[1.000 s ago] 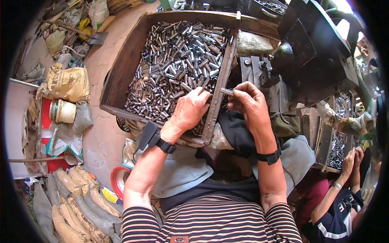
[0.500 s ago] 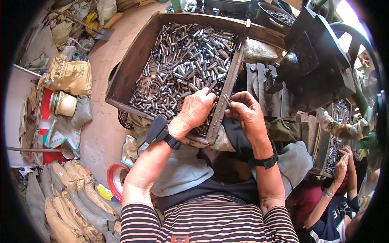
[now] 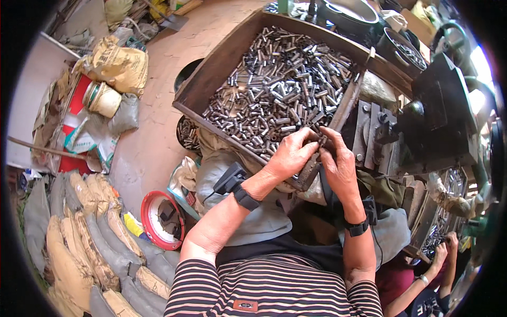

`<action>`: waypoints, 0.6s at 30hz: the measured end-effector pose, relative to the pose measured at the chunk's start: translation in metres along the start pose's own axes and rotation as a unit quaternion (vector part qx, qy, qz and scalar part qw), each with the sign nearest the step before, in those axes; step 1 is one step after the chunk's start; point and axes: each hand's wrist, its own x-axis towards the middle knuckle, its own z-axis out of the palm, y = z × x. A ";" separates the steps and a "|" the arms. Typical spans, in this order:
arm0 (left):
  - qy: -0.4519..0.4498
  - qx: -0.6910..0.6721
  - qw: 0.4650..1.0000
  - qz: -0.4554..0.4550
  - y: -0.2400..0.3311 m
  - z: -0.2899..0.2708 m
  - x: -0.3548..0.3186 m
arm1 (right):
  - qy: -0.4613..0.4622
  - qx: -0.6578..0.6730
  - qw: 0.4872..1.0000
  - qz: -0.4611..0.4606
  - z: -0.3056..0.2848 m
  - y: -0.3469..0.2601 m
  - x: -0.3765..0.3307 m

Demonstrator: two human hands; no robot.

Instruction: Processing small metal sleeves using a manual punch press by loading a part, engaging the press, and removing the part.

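A large wooden tray (image 3: pixel 211 79) is set tilted in front of the seated person, its near right corner brought close to the lap, so that the heap of short metal tubes (image 3: pixel 280 90) inside it is kept within reach of both hands. The left hand (image 3: pixel 290 156) is laid over the tray's near edge with the fingers curled narrow around a few tubes gathered from the heap; exactly how many are held cannot be told. The right hand (image 3: pixel 338 161) is brought against it from the right, just outside the tray's right wall, its fingertips pinched on a small dark piece next to the left fingers, though what exactly is pinched is too small to be made out. The two hands are touching at the fingertips over that corner, which suggests the pieces are being passed or sorted from one hand to the other. A dark metal machine (image 3: pixel 433 121) is stood just beyond the right wall of the tray, near enough for the right hand to reach it. On the floor to the left, a red shallow bowl (image 3: pixel 161 219), a row of filled sacks (image 3: pixel 79 232) and a crumpled yellow bag (image 3: pixel 119 66) are kept well apart from the hands. At the lower right edge, another person's arm (image 3: pixel 433 269) is seen by a further container of metal parts.
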 end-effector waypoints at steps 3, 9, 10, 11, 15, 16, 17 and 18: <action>-0.019 -0.051 0.998 -0.017 -0.002 -0.007 -0.005 | -0.013 -0.026 0.999 -0.013 0.001 -0.003 0.001; -0.038 -0.213 0.971 -0.097 -0.002 -0.015 -0.011 | -0.063 0.137 0.987 0.055 0.000 -0.002 -0.001; -0.025 -0.230 0.967 -0.107 -0.001 -0.016 -0.013 | -0.062 0.210 0.970 0.101 0.000 -0.001 -0.002; -0.013 -0.246 0.962 -0.118 -0.001 -0.017 -0.015 | -0.052 0.275 0.952 0.124 0.000 -0.003 -0.002; 0.016 -0.330 0.932 -0.150 -0.007 -0.019 -0.013 | 0.012 0.300 0.944 0.135 -0.005 0.006 -0.001; 0.010 -0.336 0.930 -0.148 -0.006 -0.019 -0.014 | 0.029 0.302 0.944 0.134 -0.004 0.007 -0.001; 0.007 -0.337 0.929 -0.150 -0.005 -0.018 -0.014 | 0.032 0.301 0.944 0.136 -0.004 0.006 -0.001; 0.001 -0.346 0.928 -0.141 -0.002 -0.017 -0.014 | 0.033 0.302 0.942 0.142 -0.003 0.005 -0.001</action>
